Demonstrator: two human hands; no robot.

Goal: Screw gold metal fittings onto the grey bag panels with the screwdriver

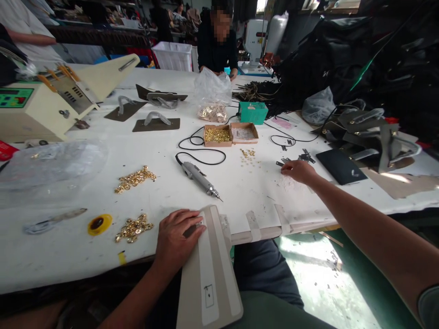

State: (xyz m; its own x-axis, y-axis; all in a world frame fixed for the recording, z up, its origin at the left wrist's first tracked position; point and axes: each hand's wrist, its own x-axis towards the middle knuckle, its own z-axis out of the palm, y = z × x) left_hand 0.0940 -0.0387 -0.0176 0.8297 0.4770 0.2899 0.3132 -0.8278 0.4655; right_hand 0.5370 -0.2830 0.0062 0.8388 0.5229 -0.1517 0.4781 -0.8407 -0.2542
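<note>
Here, we see a left hand (180,235) lying over the far end of a long beige panel (224,265), which reaches from the near edge of a white table (164,151) towards the wearer's lap. The fingers are bent across its left side; we cannot tell whether they grip it or only press on it. Two pale strips run along the panel's upper face.

To the right, the right hand (298,171) stretches over the table, its fingertips drawn together at the left side of a scatter of small dark plates (306,156). We cannot tell whether they pinch one.

Between the hands and farther off lies a grey power driver (199,177), its tip pointing near and right, with a black cable (202,160) looping beyond it. Past that we find an open cardboard box (218,143) of gold pieces. On the left, two heaps of gold hardware, one farther (133,179) and one nearer (133,229), sit near a yellow roll (103,224). At the far side, we see a person in dark clothing (207,45).
</note>
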